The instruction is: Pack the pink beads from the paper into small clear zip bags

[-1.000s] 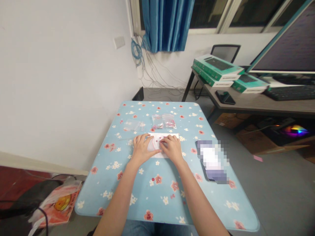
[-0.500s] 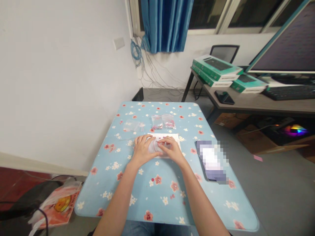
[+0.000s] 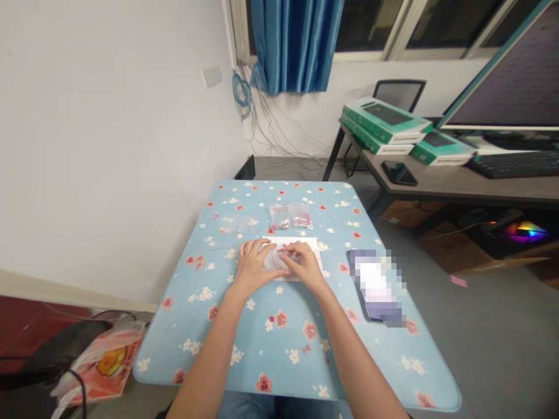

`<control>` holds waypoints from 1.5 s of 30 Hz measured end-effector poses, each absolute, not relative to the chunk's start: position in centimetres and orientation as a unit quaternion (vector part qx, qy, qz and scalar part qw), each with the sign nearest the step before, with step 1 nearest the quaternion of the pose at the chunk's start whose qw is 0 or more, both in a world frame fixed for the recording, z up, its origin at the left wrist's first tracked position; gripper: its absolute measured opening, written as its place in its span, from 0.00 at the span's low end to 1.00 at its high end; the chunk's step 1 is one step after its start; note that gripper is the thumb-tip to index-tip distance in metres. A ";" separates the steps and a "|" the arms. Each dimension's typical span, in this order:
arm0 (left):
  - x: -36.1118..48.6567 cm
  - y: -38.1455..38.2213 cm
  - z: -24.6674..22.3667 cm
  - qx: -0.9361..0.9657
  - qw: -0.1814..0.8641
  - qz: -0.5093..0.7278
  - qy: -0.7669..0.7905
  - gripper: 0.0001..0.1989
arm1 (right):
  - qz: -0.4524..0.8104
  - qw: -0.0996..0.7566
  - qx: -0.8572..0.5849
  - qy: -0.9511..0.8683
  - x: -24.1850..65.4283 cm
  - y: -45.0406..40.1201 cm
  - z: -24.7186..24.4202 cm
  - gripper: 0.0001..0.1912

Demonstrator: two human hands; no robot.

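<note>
A white sheet point(image 3: 312, 247) lies on the flowered blue table, with a thin red string point(image 3: 274, 259) curving over it between the hands. My left hand point(image 3: 257, 263) rests spread on the sheet's left part, thumb stretched toward the right. On the right part, my right hand point(image 3: 302, 262) has thumb and forefinger pinched together beside the string; what is between the fingertips is too small to make out. Small dark red spots show near the right fingers. Beyond the sheet sit clear bags with red pieces point(image 3: 301, 216) and a flat clear bag point(image 3: 236, 224).
A phone point(image 3: 376, 286) with a blurred screen lies on the right of the table point(image 3: 174, 343). Farther right, a desk point(image 3: 445, 183) holds green boxes point(image 3: 384, 119), a keyboard, a monitor and another phone. A wall borders the left side.
</note>
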State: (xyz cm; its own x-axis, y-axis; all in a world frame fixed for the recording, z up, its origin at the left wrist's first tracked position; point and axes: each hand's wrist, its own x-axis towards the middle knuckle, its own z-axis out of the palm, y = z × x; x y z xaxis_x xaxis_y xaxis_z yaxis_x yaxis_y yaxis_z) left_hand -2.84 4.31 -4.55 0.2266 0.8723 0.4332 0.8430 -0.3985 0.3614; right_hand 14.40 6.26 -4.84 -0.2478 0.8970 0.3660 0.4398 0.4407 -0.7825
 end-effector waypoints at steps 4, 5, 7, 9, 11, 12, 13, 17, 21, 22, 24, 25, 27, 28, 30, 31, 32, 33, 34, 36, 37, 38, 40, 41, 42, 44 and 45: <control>-3.2 4.4 -4.6 0.774 0.020 0.296 0.560 0.33 | 0.188 0.364 -0.497 -0.765 14.5 6.3 -5.1 0.10; -3.3 4.4 -4.6 0.773 0.019 0.296 0.561 0.32 | 0.164 0.340 -0.508 -0.774 14.5 6.3 -5.2 0.12; -3.4 4.4 -4.6 0.772 0.017 0.295 0.562 0.32 | 0.122 0.296 -0.521 -0.791 14.3 6.3 -5.4 0.13; -3.4 4.4 -4.6 0.772 0.016 0.296 0.562 0.32 | 0.095 0.264 -0.526 -0.803 14.1 6.2 -5.6 0.13; -3.4 4.4 -4.6 0.772 0.014 0.297 0.562 0.32 | 0.082 0.249 -0.529 -0.807 13.9 6.2 -5.7 0.12; -3.4 4.4 -4.7 0.771 0.013 0.297 0.563 0.31 | 0.080 0.248 -0.531 -0.806 13.9 6.3 -5.7 0.11; -3.4 4.4 -4.7 0.771 0.012 0.297 0.563 0.31 | 0.078 0.250 -0.534 -0.804 13.9 6.3 -5.7 0.10; -3.4 4.5 -4.7 0.771 0.012 0.296 0.564 0.31 | 0.072 0.264 -0.542 -0.795 14.0 6.3 -5.8 0.08; -3.4 4.5 -4.7 0.773 0.011 0.295 0.562 0.31 | 0.072 0.257 -0.540 -0.798 14.0 6.3 -5.7 0.08; -3.4 4.5 -4.6 0.773 0.010 0.295 0.561 0.31 | 0.073 0.254 -0.539 -0.800 14.0 6.3 -5.7 0.08; -3.4 4.4 -4.6 0.773 0.009 0.296 0.562 0.31 | 0.077 0.249 -0.535 -0.804 14.0 6.3 -5.6 0.08; -3.4 4.4 -4.6 0.773 0.008 0.296 0.562 0.31 | 0.079 0.248 -0.532 -0.806 14.0 6.2 -5.5 0.07; -3.4 4.4 -4.6 0.773 0.009 0.294 0.563 0.30 | 0.082 0.249 -0.529 -0.807 14.0 6.2 -5.5 0.07; -3.3 4.5 -4.6 0.773 0.010 0.292 0.563 0.30 | 0.084 0.251 -0.528 -0.807 14.0 6.2 -5.5 0.07; -3.3 4.5 -4.6 0.774 0.012 0.290 0.563 0.31 | 0.091 0.261 -0.527 -0.804 14.0 6.2 -5.5 0.07; -3.3 4.5 -4.6 0.774 0.013 0.290 0.563 0.31 | 0.099 0.270 -0.526 -0.800 14.0 6.2 -5.5 0.07; -3.3 4.4 -4.6 0.774 0.014 0.291 0.563 0.31 | 0.112 0.282 -0.526 -0.795 14.1 6.2 -5.5 0.07; -3.3 4.4 -4.6 0.774 0.015 0.291 0.562 0.31 | 0.131 0.297 -0.525 -0.787 14.1 6.2 -5.5 0.07; -3.3 4.4 -4.6 0.773 0.017 0.293 0.562 0.31 | 0.154 0.315 -0.522 -0.777 14.3 6.3 -5.5 0.07; -3.2 4.4 -4.6 0.771 0.020 0.296 0.563 0.32 | 0.207 0.358 -0.510 -0.754 14.5 6.4 -5.4 0.07; -3.2 4.4 -4.6 0.771 0.021 0.298 0.563 0.32 | 0.232 0.379 -0.500 -0.743 14.7 6.5 -5.4 0.07; -3.2 4.4 -4.6 0.770 0.022 0.300 0.563 0.32 | 0.252 0.399 -0.489 -0.734 14.8 6.6 -5.3 0.06; -3.0 4.3 -4.6 0.773 0.025 0.301 0.558 0.33 | 0.280 0.426 -0.468 -0.721 15.0 6.6 -5.2 0.07; -3.0 4.3 -4.6 0.776 0.026 0.301 0.554 0.33 | 0.289 0.434 -0.461 -0.718 15.0 6.6 -5.2 0.07; -2.9 4.3 -4.6 0.780 0.027 0.300 0.549 0.33 | 0.295 0.438 -0.456 -0.716 15.0 6.6 -5.1 0.07; -2.7 4.2 -4.6 0.789 0.029 0.295 0.539 0.34 | 0.301 0.435 -0.454 -0.717 14.9 6.4 -4.9 0.07; -2.7 4.2 -4.6 0.793 0.029 0.292 0.534 0.33 | 0.302 0.430 -0.454 -0.719 14.9 6.3 -4.8 0.08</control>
